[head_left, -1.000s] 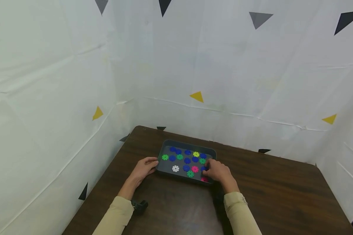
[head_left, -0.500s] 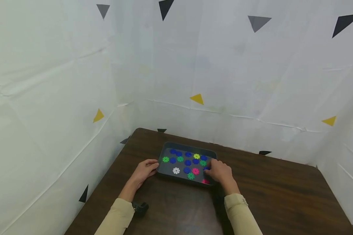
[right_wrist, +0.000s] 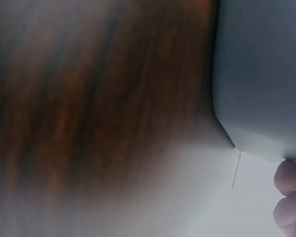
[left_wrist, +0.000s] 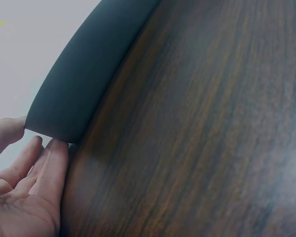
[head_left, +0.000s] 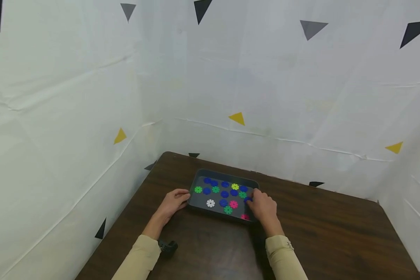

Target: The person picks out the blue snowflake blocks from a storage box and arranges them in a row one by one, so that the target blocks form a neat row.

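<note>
A dark grey tray (head_left: pixel 200 207) on the table holds several notched interlocking discs, most of them blue, with green, pink, yellow and white ones among them. My left hand (head_left: pixel 171 204) grips the tray's left end. In the left wrist view its thumb (left_wrist: pixel 7 132) is at the rim and its fingers touch the wall lower down. My right hand (head_left: pixel 264 206) reaches over the tray's right end, pinching a blue interlocking disc (head_left: pixel 247 199) that it partly covers. Below it a pink disc (head_left: pixel 245 217) lies by the front wall. Only curled fingertips (right_wrist: pixel 290 177) show in the right wrist view.
The dark wooden table (head_left: pixel 322 233) extends to the right and in front of the tray. A black strap-like device (head_left: pixel 168 247) is at the left wrist. White sheeting (head_left: pixel 266 70) with coloured triangles hangs behind the table and along the sides.
My right hand has shifted slightly rightward towards the tray's end wall, and the blue disc at its fingers has moved with it. My left hand stays at the left end.
</note>
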